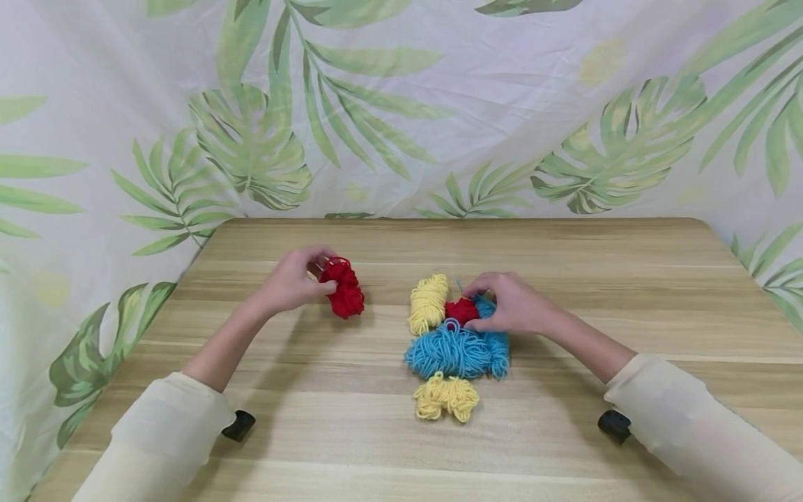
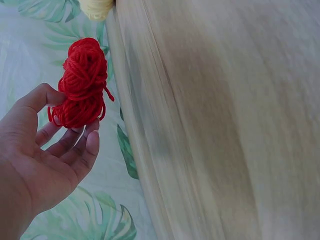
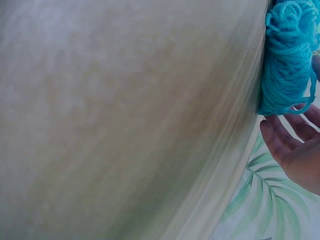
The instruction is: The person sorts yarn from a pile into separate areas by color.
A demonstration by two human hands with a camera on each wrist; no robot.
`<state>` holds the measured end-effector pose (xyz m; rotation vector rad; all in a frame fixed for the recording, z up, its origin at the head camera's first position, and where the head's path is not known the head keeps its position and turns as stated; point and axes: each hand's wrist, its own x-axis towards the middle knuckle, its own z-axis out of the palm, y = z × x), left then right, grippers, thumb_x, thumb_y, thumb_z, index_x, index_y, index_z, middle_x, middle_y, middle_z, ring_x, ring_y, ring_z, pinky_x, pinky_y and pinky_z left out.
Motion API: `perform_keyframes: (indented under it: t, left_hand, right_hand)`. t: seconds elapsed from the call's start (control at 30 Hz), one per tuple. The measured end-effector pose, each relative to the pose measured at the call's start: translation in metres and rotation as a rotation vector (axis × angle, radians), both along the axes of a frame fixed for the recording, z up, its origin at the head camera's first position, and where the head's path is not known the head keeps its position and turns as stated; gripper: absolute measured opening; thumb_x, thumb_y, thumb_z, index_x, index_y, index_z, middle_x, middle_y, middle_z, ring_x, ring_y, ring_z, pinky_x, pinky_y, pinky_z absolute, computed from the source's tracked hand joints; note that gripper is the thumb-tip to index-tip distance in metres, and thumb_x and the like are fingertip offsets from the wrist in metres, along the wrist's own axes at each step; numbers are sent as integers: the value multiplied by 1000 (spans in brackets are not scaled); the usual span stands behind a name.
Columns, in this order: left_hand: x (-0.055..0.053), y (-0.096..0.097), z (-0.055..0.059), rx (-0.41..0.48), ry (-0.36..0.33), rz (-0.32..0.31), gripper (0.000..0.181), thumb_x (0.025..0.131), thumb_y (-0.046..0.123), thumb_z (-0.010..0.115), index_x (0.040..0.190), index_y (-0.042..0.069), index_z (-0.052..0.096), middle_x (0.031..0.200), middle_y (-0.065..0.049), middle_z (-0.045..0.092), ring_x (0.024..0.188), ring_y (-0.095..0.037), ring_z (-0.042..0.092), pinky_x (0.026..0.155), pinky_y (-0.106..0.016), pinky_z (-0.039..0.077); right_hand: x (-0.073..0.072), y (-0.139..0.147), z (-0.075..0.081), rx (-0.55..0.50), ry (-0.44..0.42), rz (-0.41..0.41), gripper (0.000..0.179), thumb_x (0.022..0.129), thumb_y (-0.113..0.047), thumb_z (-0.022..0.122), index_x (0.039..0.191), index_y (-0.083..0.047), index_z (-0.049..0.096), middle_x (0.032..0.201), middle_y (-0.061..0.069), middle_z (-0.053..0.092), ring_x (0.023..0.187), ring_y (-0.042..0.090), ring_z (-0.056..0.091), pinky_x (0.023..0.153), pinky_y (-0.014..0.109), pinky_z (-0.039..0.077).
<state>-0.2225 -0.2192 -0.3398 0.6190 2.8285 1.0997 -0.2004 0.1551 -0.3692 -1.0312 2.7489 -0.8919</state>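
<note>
My left hand (image 1: 297, 282) pinches a red yarn skein (image 1: 345, 289) above the left half of the table; in the left wrist view this skein (image 2: 82, 82) sits upright between thumb and fingertips. My right hand (image 1: 511, 303) curves over a second red skein (image 1: 461, 311) and the top of an upright blue skein (image 1: 498, 355). In the right wrist view a blue skein (image 3: 290, 57) hides its fingertips, so the hold is unclear. A yellow skein (image 1: 429, 304) stands left of the small red one. Below lies another blue skein (image 1: 447, 352), with a yellow bundle (image 1: 446, 397) under it.
The skeins lie in a close group on a wooden table (image 1: 326, 446), slightly right of its middle. A leaf-print cloth (image 1: 389, 139) hangs behind the far edge. Black wrist devices show beneath the left sleeve (image 1: 166, 429) and the right sleeve (image 1: 684, 411).
</note>
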Motion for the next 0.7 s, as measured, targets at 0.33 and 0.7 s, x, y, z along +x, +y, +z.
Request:
perform_keyframes:
  t: [0.33,0.7]
  left_hand:
    - [-3,-12,0,-19,-4,47,33,79,3,69,110,-1,59,88,-13,64,79,-25,59,62,-31,49]
    - [-4,-24,0,-7,-5,66,32,80,3,68,110,-2,59,91,-15,65,81,-26,60,67,-27,47]
  right_hand:
    - [0,1,3,-39,13,-11,50,71,-27,83,110,0,67,104,9,68,95,22,62,79,40,53]
    - [1,1,7,-21,40,-22,53,71,-30,83,113,-1,66,106,9,67,98,24,61,84,43,51]
